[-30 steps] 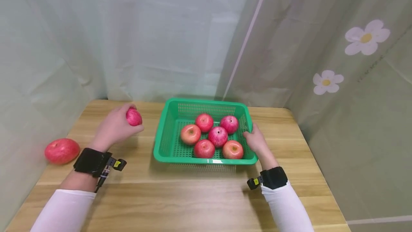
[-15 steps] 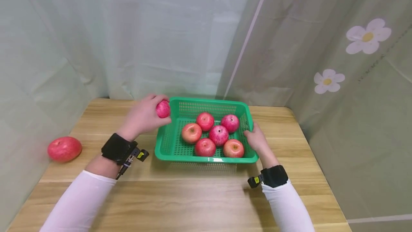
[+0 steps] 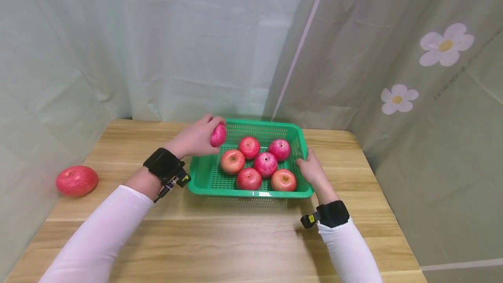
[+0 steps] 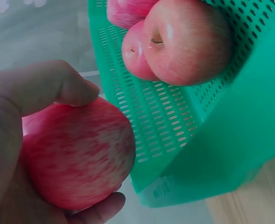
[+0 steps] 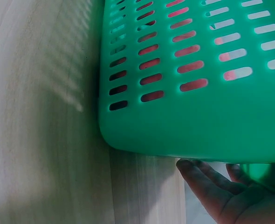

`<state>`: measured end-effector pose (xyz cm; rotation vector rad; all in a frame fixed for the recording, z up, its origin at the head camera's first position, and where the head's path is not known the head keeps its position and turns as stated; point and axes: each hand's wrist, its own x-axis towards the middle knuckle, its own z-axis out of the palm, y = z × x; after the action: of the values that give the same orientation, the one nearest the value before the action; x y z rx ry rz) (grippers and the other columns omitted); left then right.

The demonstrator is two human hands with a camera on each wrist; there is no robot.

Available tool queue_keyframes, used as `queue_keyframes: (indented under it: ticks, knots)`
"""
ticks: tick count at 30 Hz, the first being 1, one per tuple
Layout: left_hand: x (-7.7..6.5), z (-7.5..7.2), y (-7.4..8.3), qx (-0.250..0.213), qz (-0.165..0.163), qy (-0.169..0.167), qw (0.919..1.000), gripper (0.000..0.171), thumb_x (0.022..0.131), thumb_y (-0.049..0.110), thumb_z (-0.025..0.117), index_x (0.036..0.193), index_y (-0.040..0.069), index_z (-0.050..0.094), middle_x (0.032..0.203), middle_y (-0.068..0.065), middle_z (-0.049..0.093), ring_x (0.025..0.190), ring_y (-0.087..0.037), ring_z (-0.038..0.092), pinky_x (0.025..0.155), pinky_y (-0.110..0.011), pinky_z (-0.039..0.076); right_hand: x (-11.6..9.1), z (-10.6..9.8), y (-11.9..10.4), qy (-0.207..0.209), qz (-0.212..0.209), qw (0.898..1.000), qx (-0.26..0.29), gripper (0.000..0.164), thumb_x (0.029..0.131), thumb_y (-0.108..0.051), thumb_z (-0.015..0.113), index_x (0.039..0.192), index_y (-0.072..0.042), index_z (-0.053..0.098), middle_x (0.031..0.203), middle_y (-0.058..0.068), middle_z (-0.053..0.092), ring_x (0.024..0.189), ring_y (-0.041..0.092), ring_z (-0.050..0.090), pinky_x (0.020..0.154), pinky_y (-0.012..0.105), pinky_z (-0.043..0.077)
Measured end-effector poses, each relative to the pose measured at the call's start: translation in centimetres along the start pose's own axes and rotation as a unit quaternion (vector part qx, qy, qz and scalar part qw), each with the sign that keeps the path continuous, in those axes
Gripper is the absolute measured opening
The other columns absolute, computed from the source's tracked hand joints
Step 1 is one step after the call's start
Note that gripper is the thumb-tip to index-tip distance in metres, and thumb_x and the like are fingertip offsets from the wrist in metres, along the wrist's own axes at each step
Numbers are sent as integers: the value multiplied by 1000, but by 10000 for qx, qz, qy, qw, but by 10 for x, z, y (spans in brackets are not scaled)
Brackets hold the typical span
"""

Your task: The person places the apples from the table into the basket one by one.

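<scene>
My left hand (image 3: 200, 136) grips a red apple (image 3: 218, 135) over the back left corner of a green plastic basket (image 3: 251, 194). In the left wrist view, thumb and fingers curl round that apple (image 4: 86, 154), near the basket's rim. Several apples (image 3: 265, 164) sit together inside, towards the middle and right. At the basket's right side, my right hand (image 3: 313, 171) holds the rim, its thumb over the edge. From the right wrist view, the fingers (image 5: 207, 186) lie against the outer wall; part of the hand is out of frame.
Another red apple (image 3: 77, 181) lies on the wooden table (image 3: 235, 243) near its left edge. A pale curtain (image 3: 204, 47) hangs right behind the table, and a flowered curtain (image 3: 444, 152) borders the right side.
My left hand has carried its apple rightward from the table's left part to over the basket's back left corner. The right hand stays at the basket's right rim.
</scene>
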<state>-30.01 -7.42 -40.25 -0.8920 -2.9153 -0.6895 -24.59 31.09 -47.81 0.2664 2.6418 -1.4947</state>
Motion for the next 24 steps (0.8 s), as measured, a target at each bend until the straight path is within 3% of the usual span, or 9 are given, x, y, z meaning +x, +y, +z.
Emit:
queue_keyframes:
  ticks: [4,10,18,24]
  knots:
    - [7,4,0,100,207,-436,9988,76,77,12,84,146,9,53,136,-20,49,115,-38,54,90,-53,56,0,0,1,4,9,10000,-14,56,109,-15,46,160,2,30,155,28,46,142,45,47,114,64,42]
    - [16,6,6,723,370,-1109,9905,71,83,10,84,147,13,54,141,-19,50,128,-43,44,108,-63,38,-1,1,2,10,50,10000,55,55,109,-15,47,159,1,31,155,28,47,141,45,48,113,64,42]
    - [35,15,13,1390,442,-1379,9796,66,86,10,83,144,9,51,136,-20,50,128,-43,47,113,-56,40,-1,-3,5,35,104,9999,86,56,109,-15,47,160,2,30,155,28,46,142,45,47,114,64,41]
    - [43,11,30,1679,336,-1623,9718,61,87,8,80,141,7,51,136,-25,49,125,-45,53,105,-56,49,-3,-5,5,94,70,9999,21,58,108,-15,48,161,0,30,156,28,46,142,45,47,115,64,41]
